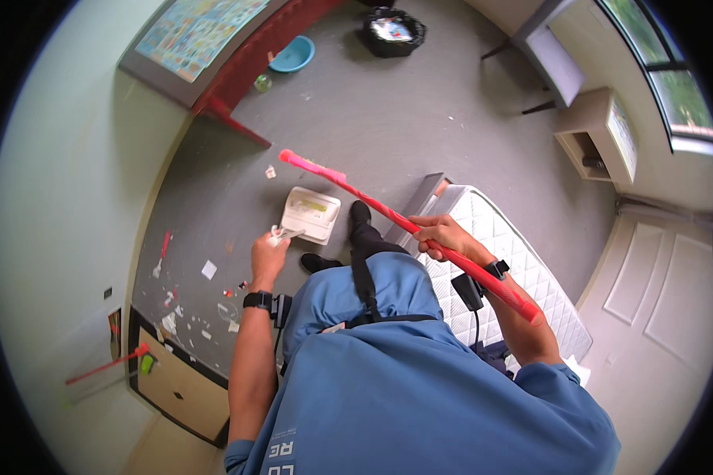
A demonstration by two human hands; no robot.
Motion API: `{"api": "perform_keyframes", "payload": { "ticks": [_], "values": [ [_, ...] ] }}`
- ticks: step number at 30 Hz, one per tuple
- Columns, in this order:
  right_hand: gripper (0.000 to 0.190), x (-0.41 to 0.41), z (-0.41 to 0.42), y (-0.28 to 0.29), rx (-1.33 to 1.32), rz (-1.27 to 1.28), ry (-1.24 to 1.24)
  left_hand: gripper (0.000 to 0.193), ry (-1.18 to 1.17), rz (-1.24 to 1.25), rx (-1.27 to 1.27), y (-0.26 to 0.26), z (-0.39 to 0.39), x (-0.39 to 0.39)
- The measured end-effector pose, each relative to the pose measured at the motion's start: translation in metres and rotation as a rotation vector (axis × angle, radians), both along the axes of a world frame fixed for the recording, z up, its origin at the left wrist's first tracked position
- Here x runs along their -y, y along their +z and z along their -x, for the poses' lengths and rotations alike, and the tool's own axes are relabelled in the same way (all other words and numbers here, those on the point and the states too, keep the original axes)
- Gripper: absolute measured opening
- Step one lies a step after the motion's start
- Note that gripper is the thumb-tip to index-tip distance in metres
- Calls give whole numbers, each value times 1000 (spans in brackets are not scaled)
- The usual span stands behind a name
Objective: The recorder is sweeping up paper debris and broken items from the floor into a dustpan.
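My right hand [442,237] grips the red handle of a broom [386,211], whose pink head points up and left above the grey floor. My left hand [271,252] is closed on the white upper end of a dustpan [312,215], and the pan lies beyond it, near my black shoes. Left of my left hand, a white paper square [209,269] lies on the floor. Scraps of paper [169,322] are scattered below it, and a red-handled brush-like tool [164,252] rests near the wall.
A bare white mattress [499,237] is close on my right. Ahead are a blue basin [293,54], a black-lined bin [395,35] and a red-draped table [243,65]. A grey chair [552,65] and a small cabinet [594,136] stand at the upper right, a beige cabinet [181,380] at the lower left.
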State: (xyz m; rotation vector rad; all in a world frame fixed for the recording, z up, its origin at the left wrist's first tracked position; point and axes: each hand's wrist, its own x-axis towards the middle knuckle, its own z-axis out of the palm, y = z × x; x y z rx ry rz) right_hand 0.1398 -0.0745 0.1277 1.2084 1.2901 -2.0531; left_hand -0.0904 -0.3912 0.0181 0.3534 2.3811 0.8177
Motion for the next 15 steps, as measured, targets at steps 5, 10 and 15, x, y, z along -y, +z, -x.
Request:
{"api": "perform_keyframes", "payload": {
  "ticks": [5,10,15],
  "values": [
    [24,-46,-11,-32,-50,-301,-99,35,-18,19,3,4,4,1],
    [22,-145,-12,-104,-59,-482,-218,34,-12,70,0,11,3,-13],
    [1,-240,-9,-163,-61,-487,-562,32,-21,115,35,16,1,-16]
  ]
}}
